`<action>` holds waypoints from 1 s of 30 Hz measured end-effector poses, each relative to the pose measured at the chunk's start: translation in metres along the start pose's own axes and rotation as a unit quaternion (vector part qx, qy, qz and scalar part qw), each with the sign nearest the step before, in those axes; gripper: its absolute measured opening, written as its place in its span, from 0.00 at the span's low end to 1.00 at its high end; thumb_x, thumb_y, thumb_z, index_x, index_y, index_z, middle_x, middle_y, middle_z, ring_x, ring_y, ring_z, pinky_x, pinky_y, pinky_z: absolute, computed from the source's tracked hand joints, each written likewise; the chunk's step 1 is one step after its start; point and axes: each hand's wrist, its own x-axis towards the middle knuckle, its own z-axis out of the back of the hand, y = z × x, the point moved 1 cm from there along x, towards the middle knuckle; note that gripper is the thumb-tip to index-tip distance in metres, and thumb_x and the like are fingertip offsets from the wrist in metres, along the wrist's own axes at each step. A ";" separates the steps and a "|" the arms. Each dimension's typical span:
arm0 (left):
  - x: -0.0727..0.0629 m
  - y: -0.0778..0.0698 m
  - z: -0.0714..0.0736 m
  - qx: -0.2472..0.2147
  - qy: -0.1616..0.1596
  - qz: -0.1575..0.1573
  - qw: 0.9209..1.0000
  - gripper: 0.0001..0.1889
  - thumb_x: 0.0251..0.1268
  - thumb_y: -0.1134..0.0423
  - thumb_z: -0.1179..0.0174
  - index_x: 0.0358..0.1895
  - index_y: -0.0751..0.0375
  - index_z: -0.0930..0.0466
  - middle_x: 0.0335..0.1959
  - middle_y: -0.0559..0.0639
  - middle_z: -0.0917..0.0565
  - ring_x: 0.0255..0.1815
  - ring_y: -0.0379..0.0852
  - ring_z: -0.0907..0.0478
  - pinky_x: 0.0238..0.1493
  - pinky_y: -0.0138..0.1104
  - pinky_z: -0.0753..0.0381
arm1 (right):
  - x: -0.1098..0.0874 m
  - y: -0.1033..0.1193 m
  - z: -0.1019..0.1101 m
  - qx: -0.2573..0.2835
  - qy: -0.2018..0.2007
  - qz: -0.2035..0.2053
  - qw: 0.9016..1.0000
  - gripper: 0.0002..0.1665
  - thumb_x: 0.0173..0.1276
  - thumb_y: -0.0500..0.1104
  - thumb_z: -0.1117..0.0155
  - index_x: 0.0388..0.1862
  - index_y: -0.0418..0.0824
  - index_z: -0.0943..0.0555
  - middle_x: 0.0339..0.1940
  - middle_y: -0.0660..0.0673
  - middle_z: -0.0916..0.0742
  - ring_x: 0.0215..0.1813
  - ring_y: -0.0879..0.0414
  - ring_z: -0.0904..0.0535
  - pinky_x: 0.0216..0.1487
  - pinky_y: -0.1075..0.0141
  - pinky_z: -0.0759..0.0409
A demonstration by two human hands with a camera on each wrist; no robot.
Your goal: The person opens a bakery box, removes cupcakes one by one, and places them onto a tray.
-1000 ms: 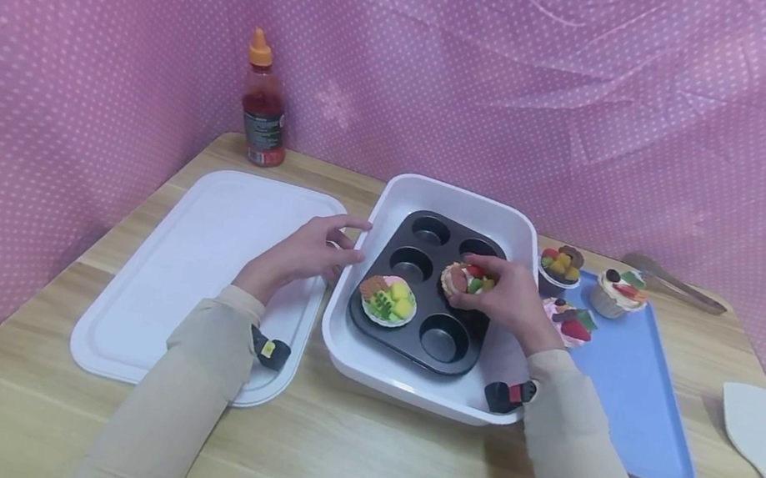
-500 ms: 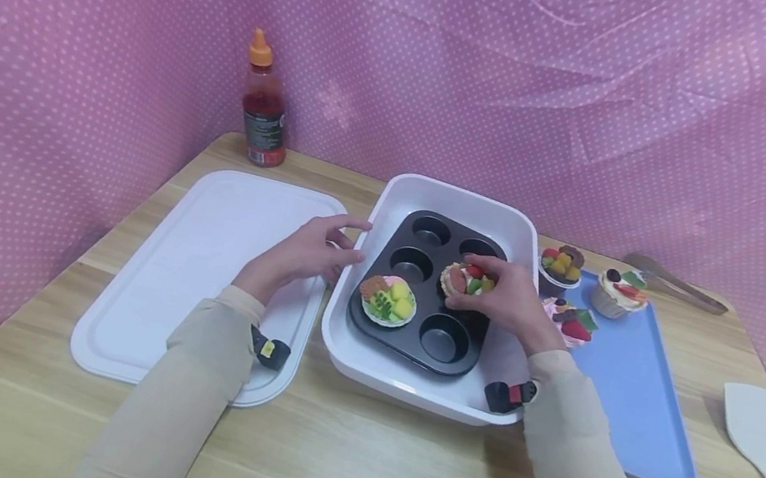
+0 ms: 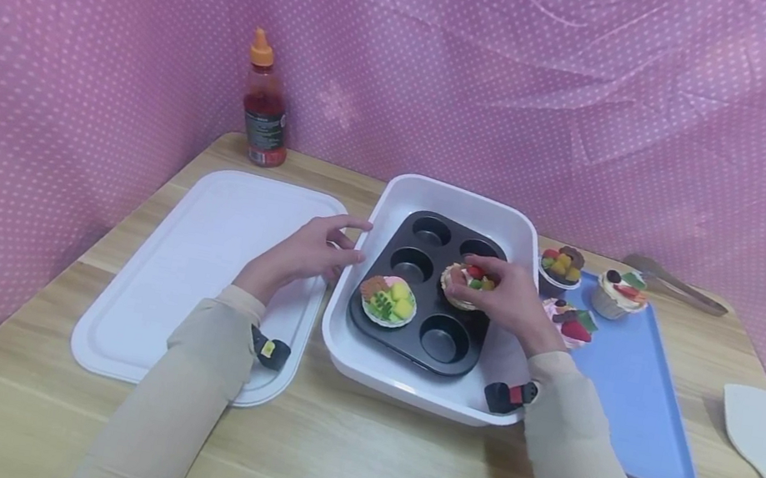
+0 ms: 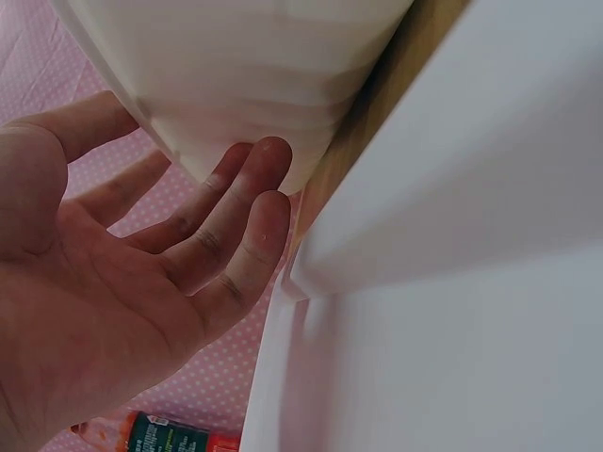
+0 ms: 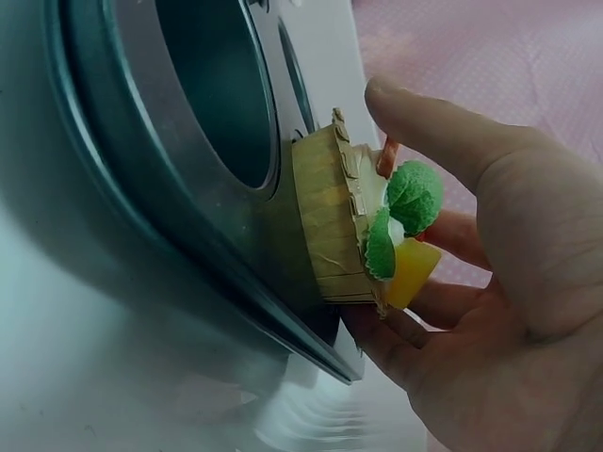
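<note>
My right hand (image 3: pixel 506 294) is around a toy fruit cupcake (image 5: pixel 339 221) at a middle cup of the black muffin pan (image 3: pixel 420 358). In the right wrist view its thumb is straight and just off the crimped rim, over the toppings; its other fingers touch the cupcake's far side. Another toy cupcake (image 3: pixel 388 301) with yellow fruit sits in a near-left cup. The pan lies in a deep white tub (image 3: pixel 361 369). My left hand (image 3: pixel 309 248) holds nothing; its fingertips are right at the tub's left rim, spread and gently bent in the left wrist view.
A white tray (image 3: pixel 194 275) lies left of the tub, and a blue tray (image 3: pixel 636 408) right of it with several toy cupcakes (image 3: pixel 619 296) at its far end. Tongs (image 3: pixel 675 284), a white spatula (image 3: pixel 756 420) and a sauce bottle (image 3: pixel 267 105) stand or lie near the edges.
My right thumb has shifted from the cupcake's near rim up over its toppings, and more of the wrapper shows. My left hand has not moved.
</note>
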 end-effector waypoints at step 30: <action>-0.001 -0.002 0.000 0.000 0.000 -0.001 1.000 0.30 0.72 0.58 0.38 0.74 0.41 0.33 0.58 0.58 0.22 0.51 0.54 0.18 0.46 0.40 0.13 | 0.000 0.004 0.002 0.005 -0.010 0.001 1.000 0.33 0.69 0.56 0.32 0.68 0.41 0.23 0.63 0.37 0.17 0.60 0.42 0.25 0.62 0.47 0.21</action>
